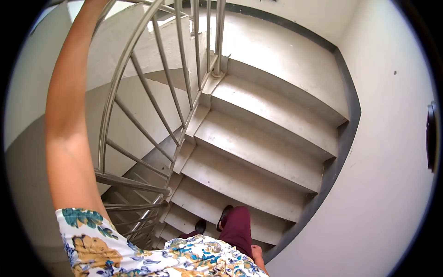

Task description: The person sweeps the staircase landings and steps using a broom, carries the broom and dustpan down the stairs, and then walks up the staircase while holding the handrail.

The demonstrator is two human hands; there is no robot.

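Observation:
My left arm [69, 124] stretches up along the left side, and its hand lies beyond the top edge of the picture. It passes beside the metal stair railing [110, 99]; whether the hand touches the rail is hidden. Low in the picture, my right hand [256, 252] hangs beside my thigh in dark red trousers [237, 226]. Only a small part of that hand shows, and its fingers cannot be made out. Under me are the concrete stairs [258, 138], with my dark shoes [224, 217] on the lower steps.
The steps rise to a landing [277, 46]. A pale wall [369, 161] with a dark grey skirting band [353, 101] borders the right side. A dark object [431, 137] is at the far right edge. Another railed flight [134, 207] drops away at lower left.

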